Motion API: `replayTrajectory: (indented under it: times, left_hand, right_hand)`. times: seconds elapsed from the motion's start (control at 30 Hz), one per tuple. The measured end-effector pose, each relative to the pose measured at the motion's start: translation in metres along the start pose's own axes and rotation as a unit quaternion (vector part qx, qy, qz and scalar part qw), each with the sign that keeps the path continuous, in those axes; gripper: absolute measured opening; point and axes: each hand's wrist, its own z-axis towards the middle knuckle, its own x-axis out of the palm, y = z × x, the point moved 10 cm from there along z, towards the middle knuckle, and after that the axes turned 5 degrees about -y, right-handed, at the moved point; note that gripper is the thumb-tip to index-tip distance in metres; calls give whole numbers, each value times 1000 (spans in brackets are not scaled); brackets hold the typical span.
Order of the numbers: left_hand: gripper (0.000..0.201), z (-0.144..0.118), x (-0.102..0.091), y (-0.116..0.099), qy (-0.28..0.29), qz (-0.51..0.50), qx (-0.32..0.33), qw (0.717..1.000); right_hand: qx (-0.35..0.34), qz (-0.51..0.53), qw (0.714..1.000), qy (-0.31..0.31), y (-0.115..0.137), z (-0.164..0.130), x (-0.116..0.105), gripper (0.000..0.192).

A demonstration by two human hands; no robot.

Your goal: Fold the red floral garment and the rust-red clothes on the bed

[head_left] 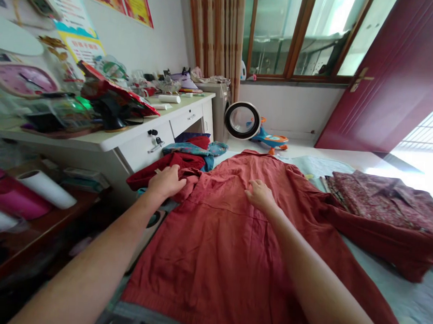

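A rust-red jacket [226, 249] lies spread flat on a pale blue-green bed sheet [412, 303], collar away from me. My left hand [166, 181] rests on the jacket's bunched left sleeve at the bed's left edge, fingers curled over the cloth. Flat on the chest of the jacket, near the middle, lies my right hand [260, 193] with its fingers pressed down. The jacket's other sleeve [375, 238] stretches out to the right.
A folded dark patterned garment [385, 197] lies at the right of the bed. More red and teal clothes [195, 153] are heaped beyond my left hand. A cluttered white desk [130, 140] stands at left, a round fan [242, 120] and toy on the floor, a maroon door [398, 79] at right.
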Motion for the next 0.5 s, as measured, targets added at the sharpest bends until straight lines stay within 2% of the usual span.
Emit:
replayTrajectory:
  times: [0.07,0.13,0.2,0.3,0.37,0.43,0.5]
  left_hand:
    - [43,1,22,3,88,-3,6,996]
    - [31,-4,30,-14,115,-33,59,991]
    - [23,-12,24,-40,83,-64,118,987]
    - [22,-37,0,-86,-18,-77,188,979]
    - [21,-69,-5,-133,-23,-78,306,949]
    - [23,-106,-4,-175,16,-103,437,894]
    - [28,-117,-12,-189,-5,-142,468,872]
  right_hand:
    - [13,10,999,-38,-2,4,13,48]
    - [11,9,998,-57,-4,3,27,47]
    - [1,9,997,-72,-5,-1,36,45]
    - [-8,17,996,-82,-7,-2,41,44]
    - [-9,20,997,-80,-9,-1,42,45]
    - [-7,24,997,-78,-11,1,42,45]
    - [-6,28,997,-76,-13,1,43,45]
